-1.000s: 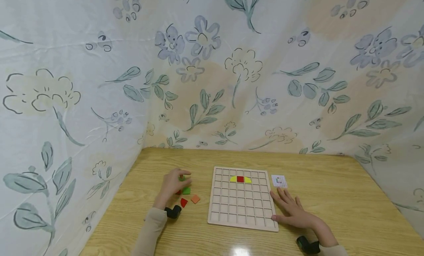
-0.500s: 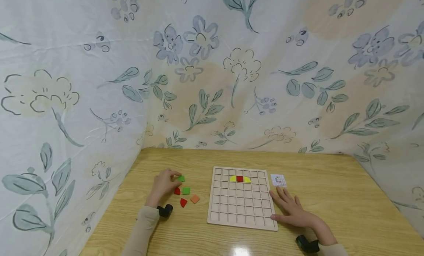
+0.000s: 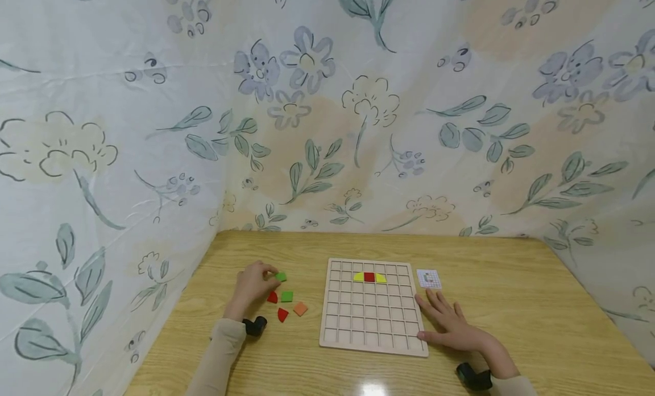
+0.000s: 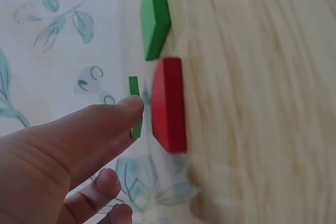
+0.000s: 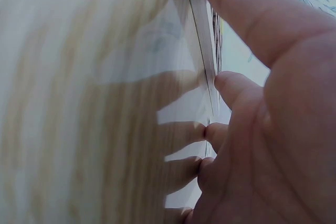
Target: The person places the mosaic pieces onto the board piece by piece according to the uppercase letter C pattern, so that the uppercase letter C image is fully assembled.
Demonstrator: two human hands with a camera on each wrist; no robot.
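Note:
In the head view my left hand (image 3: 252, 287) is at the left, thumb and forefinger on either side of a green square tile (image 3: 281, 276) and pinching it. The left wrist view has the thumb across the middle of that tile (image 4: 134, 85). Nearby on the table lie a second green tile (image 3: 287, 296), two red quarter-round pieces (image 3: 273, 297) and an orange tile (image 3: 300, 309). My right hand (image 3: 450, 326) lies with fingers spread, thumb and forefinger touching the right edge of the wooden grid board (image 3: 358, 342). A red square (image 3: 369, 277) sits between two yellow quarter-rounds (image 3: 359, 277) on the board.
A small printed pattern card (image 3: 428, 279) lies beyond the right fingertips, beside the board. The wooden table (image 3: 486, 265) ends at a floral cloth (image 3: 317, 157) behind and along the sides. A black wrist camera (image 3: 473, 377) sits on each wrist.
My left hand has drawn back to the left, uncovering the red and green pieces, and its thumb and forefinger have come to the far green tile. The right hand keeps its place.

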